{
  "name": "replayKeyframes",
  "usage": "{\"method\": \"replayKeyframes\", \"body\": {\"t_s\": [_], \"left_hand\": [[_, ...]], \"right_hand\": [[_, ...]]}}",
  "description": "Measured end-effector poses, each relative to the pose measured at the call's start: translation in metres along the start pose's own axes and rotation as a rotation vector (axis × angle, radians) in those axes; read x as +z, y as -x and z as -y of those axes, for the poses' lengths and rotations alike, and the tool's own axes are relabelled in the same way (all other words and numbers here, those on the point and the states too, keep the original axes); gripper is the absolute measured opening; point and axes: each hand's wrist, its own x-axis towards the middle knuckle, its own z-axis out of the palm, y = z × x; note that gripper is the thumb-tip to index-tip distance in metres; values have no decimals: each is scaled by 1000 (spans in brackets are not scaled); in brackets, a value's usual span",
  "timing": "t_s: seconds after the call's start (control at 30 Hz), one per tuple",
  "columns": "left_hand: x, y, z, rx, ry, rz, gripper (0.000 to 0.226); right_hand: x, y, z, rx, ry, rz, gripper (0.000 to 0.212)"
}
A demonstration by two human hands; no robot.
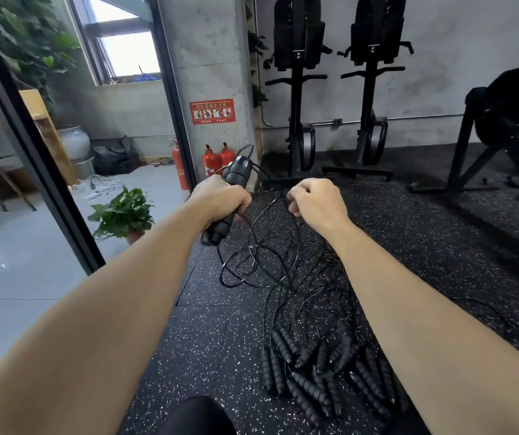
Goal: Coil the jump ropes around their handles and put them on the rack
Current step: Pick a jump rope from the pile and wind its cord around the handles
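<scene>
Your view takes in black speckled rubber flooring (208, 340) across the lower right. At upper centre is a grey concrete pillar (208, 58) with a red sign (212, 111), and red fire extinguishers (211, 163) at its foot. At upper right, two black machines (299, 89) stand against the grey wall. At upper left, daylight comes through a window (126, 48) onto a smooth grey floor (16, 277) with a potted plant (123, 215).

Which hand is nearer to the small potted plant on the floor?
Left. The left hand, holding the handles, is just right of the potted plant; the right hand is farther right, by the ropes.
</scene>
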Motion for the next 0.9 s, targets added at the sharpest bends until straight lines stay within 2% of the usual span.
{"method": "replayKeyframes", "body": {"t_s": [0.17, 0.3, 0.4, 0.47, 0.5, 0.57, 0.67, 0.73, 0.83, 0.9], "left_hand": [[8, 0, -8, 4, 66, -24, 24], [7, -2, -3, 5, 15, -67, 23], [7, -1, -1, 0, -9, -64, 17], [9, -1, -2, -1, 3, -54, 12], [10, 1, -4, -5, 18, -44, 11], [13, 2, -9, -25, 72, -36, 12], [15, 1, -16, -79, 281, -15, 35], [14, 1, -19, -116, 471, 14, 42], [10, -1, -22, -136, 668, 14, 34], [6, -2, -19, -165, 693, -6, 33]], "right_hand": [[4, 1, -4, 1, -8, 144, 25], [2, 6, -4, -4, 80, -3, 22], [-2, 9, 0, -29, 76, -148, 27], [-4, 10, 5, -79, 36, -204, 20], [-3, 8, 8, -108, -5, -180, 21], [1, 4, 13, -134, -92, 1, 35], [15, 3, 12, -76, -126, 263, 42], [21, 6, 3, -25, -125, 328, 46], [25, 11, -10, 71, -252, 400, 47], [27, 10, -13, 45, -180, 312, 39]]}}
